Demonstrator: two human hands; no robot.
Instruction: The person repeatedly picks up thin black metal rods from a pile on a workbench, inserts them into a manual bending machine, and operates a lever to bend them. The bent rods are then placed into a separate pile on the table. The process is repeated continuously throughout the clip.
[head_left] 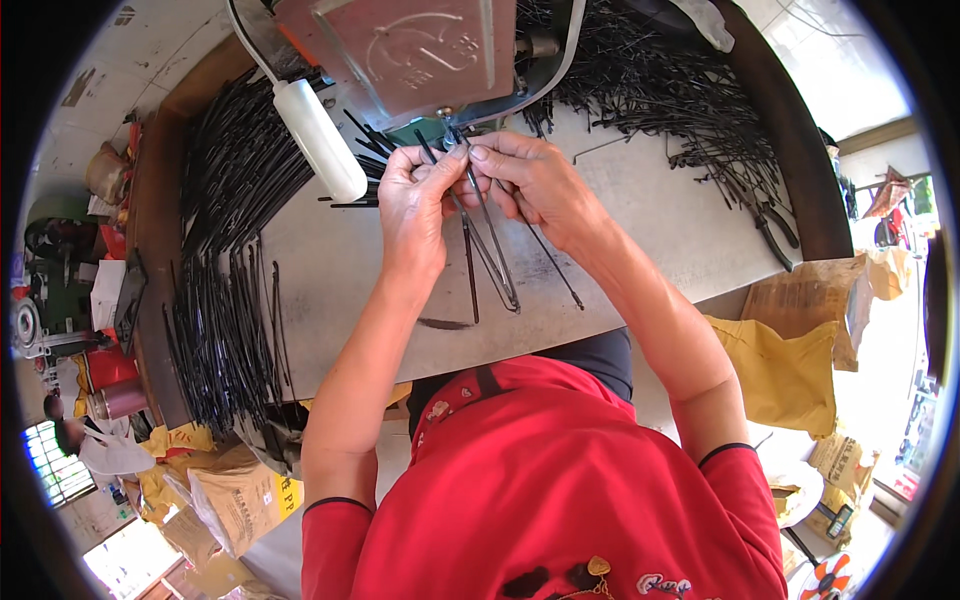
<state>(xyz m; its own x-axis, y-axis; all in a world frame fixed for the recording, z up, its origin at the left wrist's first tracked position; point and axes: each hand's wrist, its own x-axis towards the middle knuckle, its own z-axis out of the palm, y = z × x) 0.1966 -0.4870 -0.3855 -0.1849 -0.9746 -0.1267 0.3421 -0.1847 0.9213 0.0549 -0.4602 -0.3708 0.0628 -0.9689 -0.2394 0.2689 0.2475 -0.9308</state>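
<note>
Both hands meet in front of a pinkish-brown machine head (400, 60), just under its lower tip. My left hand (412, 205) is closed, thumb and fingers pinching thin black metal rods (485, 245). My right hand (540, 185) pinches the same rods near their upper ends, its fingertips almost touching the left thumb. Two of the rods run down toward me and meet in a bent, rounded end. Another rod (555, 265) slants from beneath the right hand toward the table's front. The fingers partly hide where the rods join.
A white tube lamp (320, 140) hangs left of the hands. Piles of black rods cover the table's left side (225, 340) and its back right (650, 80). Dark-handled pliers (768, 225) lie at the right. A raised brown rim (795, 130) borders the grey tabletop (350, 310).
</note>
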